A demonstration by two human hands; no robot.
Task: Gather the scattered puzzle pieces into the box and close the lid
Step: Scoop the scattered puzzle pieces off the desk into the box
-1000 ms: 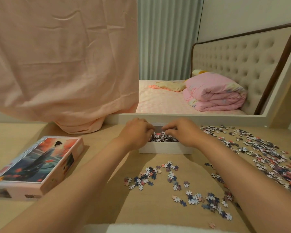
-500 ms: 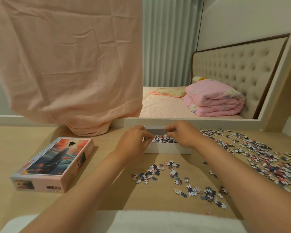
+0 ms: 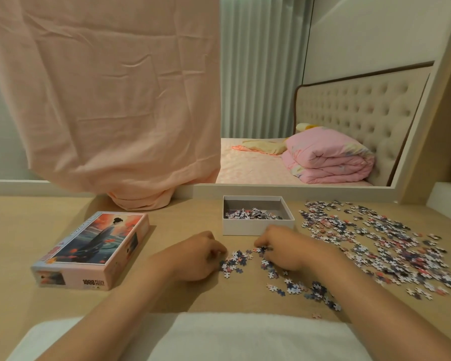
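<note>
Nearest, a soft white cushion-like pad [image 3: 245, 334] runs along the bottom edge, and both bare forearms reach over it onto the pale wooden tabletop [image 3: 167, 220]. The left hand [image 3: 195, 256] rests on the wood with its fingers curled inward, tips at the left edge of a small cluster of blue, white and pink jigsaw pieces [image 3: 235, 261]. The right hand [image 3: 284, 251] lies just right of that cluster, fingers bent down over several pieces. Whether either hand actually pinches any cannot be told. A thin trail of pieces [image 3: 305, 289] lies near the right forearm. To the left sits the box's pink rectangular cardboard lid [image 3: 94, 248], picture side up, printed with a robed figure. Just beyond the hands stands the open white cardboard box base [image 3: 255, 227], holding a shallow heap of pieces [image 3: 248, 213]. Right of it spreads the large scatter of loose pieces [image 3: 375, 246]. Farther back hangs a peach fabric sheet [image 3: 110, 100], beside a white-framed view of a bed with a folded pink quilt [image 3: 328, 157].
</note>
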